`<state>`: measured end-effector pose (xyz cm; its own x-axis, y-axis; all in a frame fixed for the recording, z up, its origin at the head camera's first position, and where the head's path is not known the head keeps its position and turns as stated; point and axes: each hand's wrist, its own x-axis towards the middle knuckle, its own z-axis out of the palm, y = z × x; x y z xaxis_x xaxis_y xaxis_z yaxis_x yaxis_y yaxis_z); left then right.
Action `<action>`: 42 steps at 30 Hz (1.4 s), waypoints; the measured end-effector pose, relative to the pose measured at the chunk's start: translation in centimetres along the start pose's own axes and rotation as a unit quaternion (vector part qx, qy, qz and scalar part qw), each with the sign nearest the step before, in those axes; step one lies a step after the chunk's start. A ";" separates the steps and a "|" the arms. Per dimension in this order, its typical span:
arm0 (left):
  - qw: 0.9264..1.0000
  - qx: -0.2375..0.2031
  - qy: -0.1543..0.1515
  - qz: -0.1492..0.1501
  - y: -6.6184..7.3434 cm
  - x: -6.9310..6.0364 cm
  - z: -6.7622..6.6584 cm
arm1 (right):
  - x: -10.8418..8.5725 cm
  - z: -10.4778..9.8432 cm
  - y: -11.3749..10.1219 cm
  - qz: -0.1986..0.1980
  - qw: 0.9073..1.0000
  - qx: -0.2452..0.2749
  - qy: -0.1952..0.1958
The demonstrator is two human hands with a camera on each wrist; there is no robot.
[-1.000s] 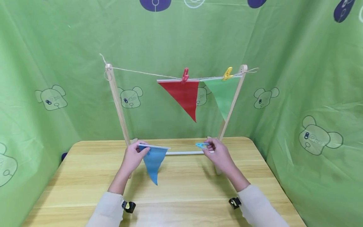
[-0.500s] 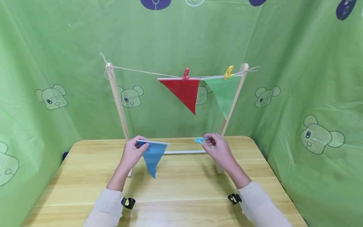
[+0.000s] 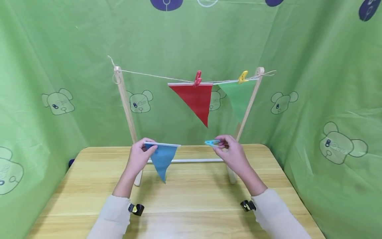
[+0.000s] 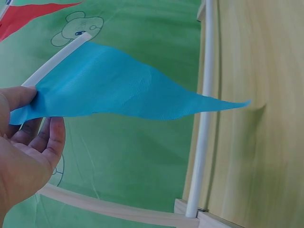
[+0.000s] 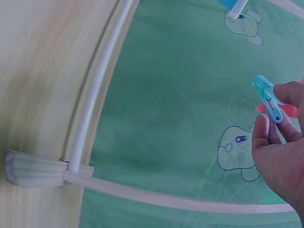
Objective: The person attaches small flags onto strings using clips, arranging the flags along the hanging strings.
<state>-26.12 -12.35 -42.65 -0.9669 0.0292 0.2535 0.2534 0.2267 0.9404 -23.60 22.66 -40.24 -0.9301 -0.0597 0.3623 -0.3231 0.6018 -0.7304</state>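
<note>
My left hand [image 3: 138, 156] pinches a blue triangular flag [image 3: 164, 157] by the left end of its white top edge; the tip hangs down above the table. In the left wrist view, thumb and fingers grip that corner of the blue flag [image 4: 114, 85]. Level with it, my right hand [image 3: 234, 154] holds a light blue clothespin [image 3: 212, 142] between thumb and fingers, apart from the flag. Above, a string [image 3: 152, 75] carries a red flag [image 3: 197, 99] under a red clothespin [image 3: 198, 79], and a green flag [image 3: 238, 96] under a yellow clothespin [image 3: 243, 76].
Two wooden posts, left [image 3: 126, 106] and right [image 3: 250, 99], hold the string's ends. A white rod [image 3: 194, 160] joins them low down, at the back of the wooden table [image 3: 191, 199]. A green printed cloth [image 3: 179, 39] surrounds the table.
Both hands have risen a little, the left with the blue flag and the right with the light blue clothespin. The hanging flags stay on the string.
</note>
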 end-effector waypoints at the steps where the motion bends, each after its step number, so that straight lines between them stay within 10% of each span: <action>1: 1.000 -0.004 0.002 0.001 0.1 0.1 -0.1 | 0.0 -0.1 -0.2 -0.003 1.000 -0.003 0.002; 42: 0.998 -0.041 0.028 0.022 3.9 2.8 -1.3 | 4.6 -1.6 -8.8 -0.124 0.992 0.001 0.025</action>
<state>-27.76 -12.69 -37.97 -0.9520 -0.0183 0.3054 0.2997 0.1449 0.9430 -24.74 18.39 -31.21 -0.8124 -0.1659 0.5590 -0.5411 0.5721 -0.6164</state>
